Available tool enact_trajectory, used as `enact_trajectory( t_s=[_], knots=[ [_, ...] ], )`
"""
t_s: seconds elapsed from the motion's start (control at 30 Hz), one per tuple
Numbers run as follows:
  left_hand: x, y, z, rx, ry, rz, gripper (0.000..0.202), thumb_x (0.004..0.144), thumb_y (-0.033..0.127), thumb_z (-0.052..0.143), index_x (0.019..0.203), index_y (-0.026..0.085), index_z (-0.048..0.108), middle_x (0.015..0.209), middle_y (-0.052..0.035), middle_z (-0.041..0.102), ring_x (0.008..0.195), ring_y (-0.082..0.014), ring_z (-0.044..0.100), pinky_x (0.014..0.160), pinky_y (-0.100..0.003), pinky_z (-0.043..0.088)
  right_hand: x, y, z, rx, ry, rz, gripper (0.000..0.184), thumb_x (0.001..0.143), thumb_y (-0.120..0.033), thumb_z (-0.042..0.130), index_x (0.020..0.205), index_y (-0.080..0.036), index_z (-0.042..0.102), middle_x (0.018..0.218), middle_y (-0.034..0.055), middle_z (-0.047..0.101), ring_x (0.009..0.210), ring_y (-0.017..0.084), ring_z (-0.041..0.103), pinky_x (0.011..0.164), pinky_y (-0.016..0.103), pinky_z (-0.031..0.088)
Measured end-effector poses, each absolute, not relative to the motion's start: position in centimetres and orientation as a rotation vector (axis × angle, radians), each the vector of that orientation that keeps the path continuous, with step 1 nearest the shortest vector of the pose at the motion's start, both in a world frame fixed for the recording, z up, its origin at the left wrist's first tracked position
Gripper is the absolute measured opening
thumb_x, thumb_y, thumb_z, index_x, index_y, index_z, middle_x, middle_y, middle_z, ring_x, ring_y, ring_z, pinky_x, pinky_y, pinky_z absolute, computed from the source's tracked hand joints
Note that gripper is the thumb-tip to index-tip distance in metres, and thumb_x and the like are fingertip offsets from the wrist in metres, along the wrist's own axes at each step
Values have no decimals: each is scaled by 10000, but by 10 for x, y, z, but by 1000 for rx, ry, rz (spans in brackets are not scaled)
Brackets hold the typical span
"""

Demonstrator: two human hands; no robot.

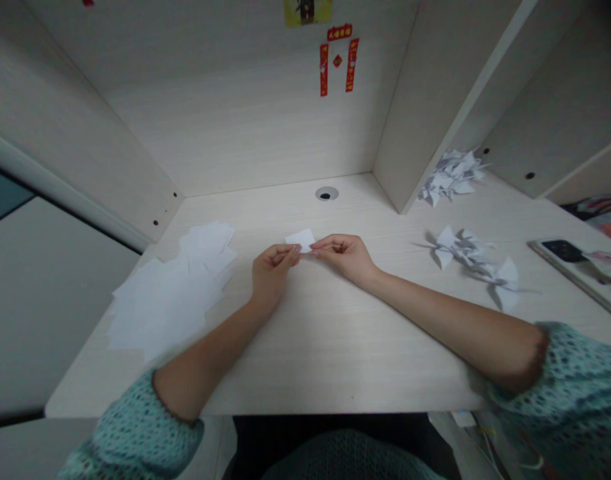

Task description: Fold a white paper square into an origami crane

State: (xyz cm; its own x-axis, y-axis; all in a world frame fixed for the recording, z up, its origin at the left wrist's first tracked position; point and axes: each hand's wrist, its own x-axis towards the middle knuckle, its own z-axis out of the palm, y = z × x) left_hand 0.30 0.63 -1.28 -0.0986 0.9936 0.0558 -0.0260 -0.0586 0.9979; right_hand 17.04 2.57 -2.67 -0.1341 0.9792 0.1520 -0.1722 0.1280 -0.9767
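White paper piece (301, 239), partly folded, clamped at frame centre between fingers of left hand (271, 270) and right hand (346, 255), just above the tabletop (335, 347). Finished folded paper figures (472, 257) lie right; unfolded sheets (170, 293) remain left.

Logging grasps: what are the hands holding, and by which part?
Both the left hand and right hand pinch a small white paper along its near edge.
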Motion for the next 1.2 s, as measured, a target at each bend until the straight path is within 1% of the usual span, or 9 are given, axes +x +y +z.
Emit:
enact_trajectory(
  t_s=[0.2, 0.33, 0.57, 0.8, 0.97, 1.2],
  knots=[
    [2, 8, -15, 1167, 1191, 1332, 279, 658, 377, 752, 824, 157, 718, 762, -37, 724, 701, -129, 653, 725, -264, 513, 171, 25, -27, -915, -1297, 1297, 243, 608, -336, 785, 795, -185, 747, 784, 51, 747, 673, 149, 668, 660, 274, 515],
    [2, 7, -15, 1213, 1182, 1300, 251, 667, 360, 750, 813, 158, 718, 784, -43, 730, 706, -122, 648, 702, -246, 503, 171, 24, -26, -923, -1332, 1263, 241, 619, -361, 776, 790, -193, 755, 800, 55, 750, 721, 178, 681, 700, 305, 525],
    [2, 7, -14, 1185, 1200, 1308, 272, 651, 371, 759, 811, 155, 715, 753, -39, 725, 682, -125, 640, 684, -253, 498, 170, 23, -25, -983, -1352, 1204, 219, 619, -345, 776, 772, -189, 760, 757, 56, 748, 648, 161, 659, 623, 281, 504],
    [2, 7, -12, 1146, 1211, 1293, 240, 643, 363, 765, 738, 152, 701, 707, -22, 704, 655, -103, 620, 670, -236, 481, 169, 22, -22, -949, -1333, 1243, 217, 608, -340, 784, 756, -184, 751, 756, 54, 746, 644, 151, 659, 629, 272, 507],
    [1, 8, -12, 1146, 1194, 1246, 279, 630, 378, 765, 775, 154, 683, 686, -20, 693, 672, -120, 631, 700, -261, 492, 170, 22, -22, -941, -1321, 1259, 222, 608, -335, 787, 753, -172, 743, 727, 54, 738, 609, 132, 642, 592, 250, 485],
    [-1, 10, -14, 1144, 1171, 1238, 253, 635, 345, 757, 783, 170, 649, 632, 19, 666, 651, -109, 632, 714, -252, 494, 170, 23, -25, -966, -1316, 1253, 283, 599, -376, 784, 785, -168, 737, 728, 58, 731, 603, 139, 634, 568, 257, 474]
  ],
)
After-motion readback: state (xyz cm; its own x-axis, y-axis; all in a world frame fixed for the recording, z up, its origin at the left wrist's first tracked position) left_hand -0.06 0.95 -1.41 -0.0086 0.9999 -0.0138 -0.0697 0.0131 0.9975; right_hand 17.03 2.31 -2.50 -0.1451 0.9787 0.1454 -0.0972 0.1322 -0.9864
